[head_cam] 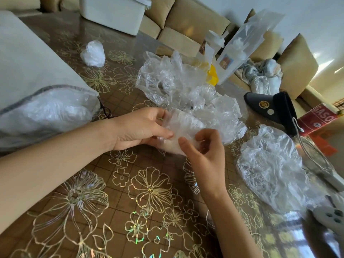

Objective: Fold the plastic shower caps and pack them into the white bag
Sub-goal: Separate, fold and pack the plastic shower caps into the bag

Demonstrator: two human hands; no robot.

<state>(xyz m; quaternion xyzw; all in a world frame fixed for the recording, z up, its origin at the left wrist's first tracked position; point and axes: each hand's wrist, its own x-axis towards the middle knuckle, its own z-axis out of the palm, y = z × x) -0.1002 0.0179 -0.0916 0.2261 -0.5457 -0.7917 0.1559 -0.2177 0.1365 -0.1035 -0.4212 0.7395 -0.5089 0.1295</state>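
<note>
Fingers of both hands pinch a folded shower cap [183, 127]; white bag [46, 110] holds caps.

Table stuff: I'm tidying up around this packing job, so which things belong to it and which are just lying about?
Job:
- shower cap held in left hand and right hand
- loose caps
- crumpled caps
- white bag

Lying about:
- black visor
- red box
- white bin
</note>
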